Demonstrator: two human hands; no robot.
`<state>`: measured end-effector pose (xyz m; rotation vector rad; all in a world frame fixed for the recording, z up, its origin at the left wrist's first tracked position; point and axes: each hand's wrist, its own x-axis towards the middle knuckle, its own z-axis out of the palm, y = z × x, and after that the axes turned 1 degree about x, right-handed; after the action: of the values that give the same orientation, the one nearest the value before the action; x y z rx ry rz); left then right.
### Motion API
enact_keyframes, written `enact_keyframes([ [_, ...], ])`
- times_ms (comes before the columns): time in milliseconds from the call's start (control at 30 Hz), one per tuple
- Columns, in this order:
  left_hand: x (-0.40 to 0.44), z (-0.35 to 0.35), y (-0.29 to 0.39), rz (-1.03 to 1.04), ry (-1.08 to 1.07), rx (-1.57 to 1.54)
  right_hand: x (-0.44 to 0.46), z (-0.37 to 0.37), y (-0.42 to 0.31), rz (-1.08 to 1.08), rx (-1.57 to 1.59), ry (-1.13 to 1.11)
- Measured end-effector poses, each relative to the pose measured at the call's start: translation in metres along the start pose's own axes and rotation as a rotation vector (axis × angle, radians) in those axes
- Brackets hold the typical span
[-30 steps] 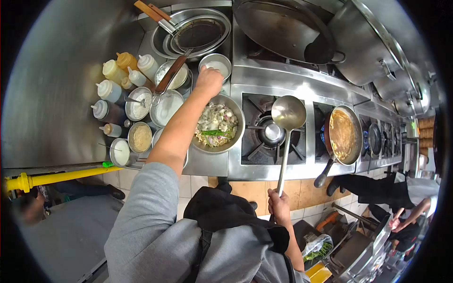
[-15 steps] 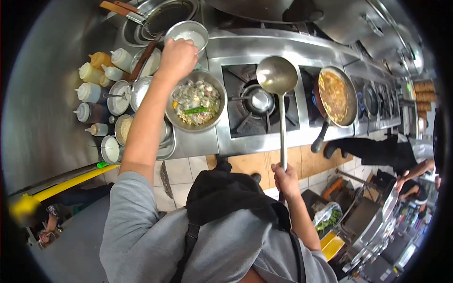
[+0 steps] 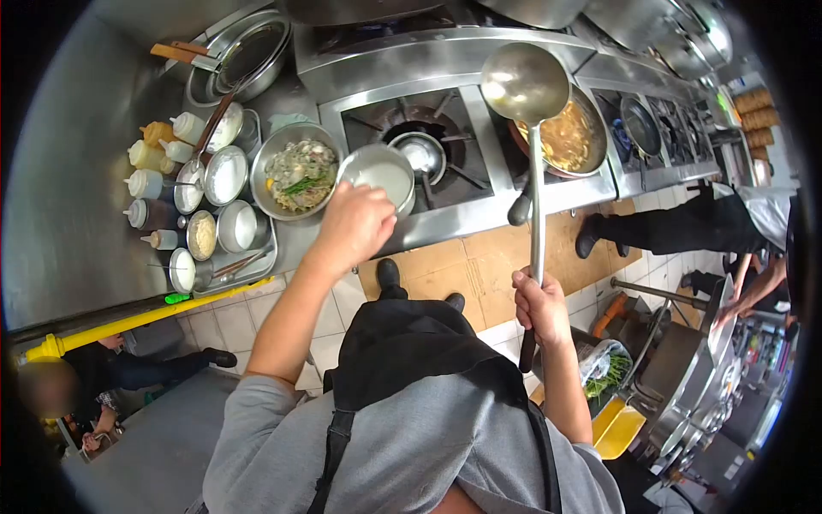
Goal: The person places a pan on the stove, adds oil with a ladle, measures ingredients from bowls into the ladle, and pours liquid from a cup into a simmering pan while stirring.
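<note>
Steel counter (image 3: 300, 240): 1 food-filled bowl (image 3: 259, 178), metal tray (image 3: 268, 259), squeeze bottles (image 3: 143, 185).

Metal bowl (image 3: 370, 156) (whitish inside), left of long-handled ladle (image 3: 537, 206), scoop (image 3: 525, 83) forward

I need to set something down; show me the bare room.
Small counter patch between tray, food bowl and stove; narrow strip along the stove's front, right of the held bowl. Crowded at the counter's left end with bottles and tubs.
</note>
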<state>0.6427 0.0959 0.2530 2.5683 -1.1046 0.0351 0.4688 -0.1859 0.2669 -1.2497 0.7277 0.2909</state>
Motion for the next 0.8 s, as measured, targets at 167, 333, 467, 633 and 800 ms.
enact_keyframes([
  [167,-0.020,0.077,0.041,-0.012,-0.067,0.035,-0.033,-0.072,0.013,-0.076,-0.019,0.208],
  [333,-0.026,0.114,0.047,-0.048,-0.074,0.098,-0.067,-0.145,0.044,-0.090,-0.052,0.384],
  [467,-0.019,0.117,0.047,-0.184,-0.126,0.111,-0.089,-0.189,0.082,-0.065,-0.008,0.479],
  [633,-0.003,0.120,0.028,-0.476,-0.074,-0.255,-0.100,-0.221,0.146,-0.022,0.158,0.546],
  [800,0.030,0.120,0.021,-0.489,-0.382,0.163,-0.105,-0.233,0.207,0.051,0.218,0.622],
])
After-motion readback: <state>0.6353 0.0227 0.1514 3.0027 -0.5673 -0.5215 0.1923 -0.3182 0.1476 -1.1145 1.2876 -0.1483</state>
